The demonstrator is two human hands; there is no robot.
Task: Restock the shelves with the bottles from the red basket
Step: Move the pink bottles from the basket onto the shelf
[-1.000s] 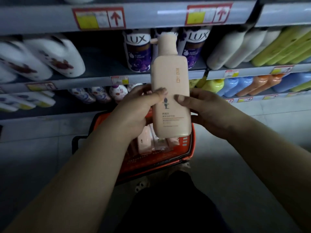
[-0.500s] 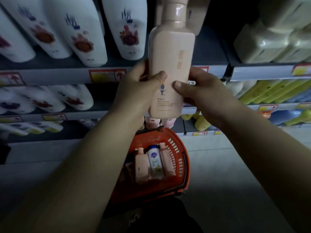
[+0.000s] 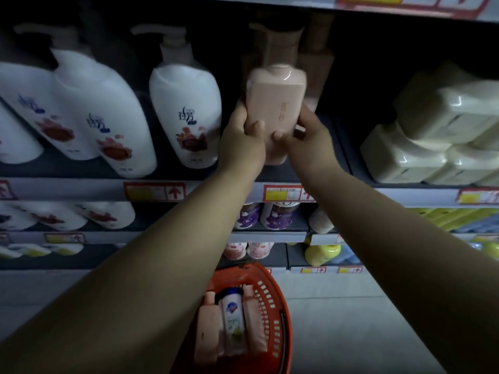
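Observation:
I hold a peach-pink bottle (image 3: 275,103) upright with both hands at the upper shelf (image 3: 221,188). My left hand (image 3: 241,136) grips its left side and my right hand (image 3: 307,141) its right side, thumbs on the front. Its base sits just above the shelf board, in front of darker pink bottles (image 3: 316,66) standing at the back. Below, on the floor, the red basket (image 3: 275,306) holds two more pink bottles (image 3: 208,327) and a white bottle (image 3: 232,319) with a blue logo.
Large white pump bottles (image 3: 186,114) stand left of the gap. Cream square bottles (image 3: 432,136) are stacked at the right. Lower shelves carry purple-labelled bottles (image 3: 278,215), yellow (image 3: 321,253) and other bottles. Price tags line the shelf edges. Grey floor lies right of the basket.
Both hands have raised the pink bottle from chest height up and forward into the upper shelf. My view has tilted upward, and the basket now appears lower and smaller.

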